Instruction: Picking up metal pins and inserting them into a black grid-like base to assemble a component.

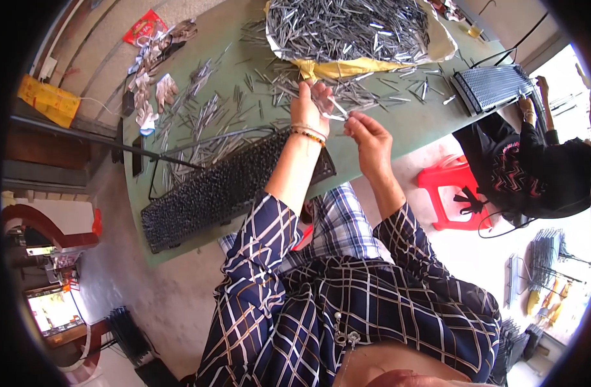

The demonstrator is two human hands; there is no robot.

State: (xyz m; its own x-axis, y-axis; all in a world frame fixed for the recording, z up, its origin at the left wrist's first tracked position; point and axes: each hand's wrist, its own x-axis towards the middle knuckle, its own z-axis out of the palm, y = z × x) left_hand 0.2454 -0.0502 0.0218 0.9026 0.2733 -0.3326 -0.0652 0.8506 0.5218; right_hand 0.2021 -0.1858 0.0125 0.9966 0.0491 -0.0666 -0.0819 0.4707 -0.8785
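Observation:
My left hand (pixel 310 109), with bracelets at its wrist, is turned palm up and cupped around a few thin metal pieces, partly hidden by its fingers. My right hand (pixel 371 138) pinches the end of a thin, bright metal strip (pixel 337 107) between thumb and fingertips, close beside the left palm. Just beyond both hands, a large heap of dark metal strips (pixel 353 29) fills an opened white and yellow sack (pixel 353 68). Below my left forearm lies a long black rack (pixel 208 200) with dense rows of small uprights.
Loose metal strips (pixel 208 113) are scattered over the green table (pixel 398 126). Gloves (pixel 165 90) and a red packet (pixel 145 27) lie at the far left. At right, a person in black (pixel 531 168) works at another rack (pixel 492 87), near a red stool (pixel 447 193).

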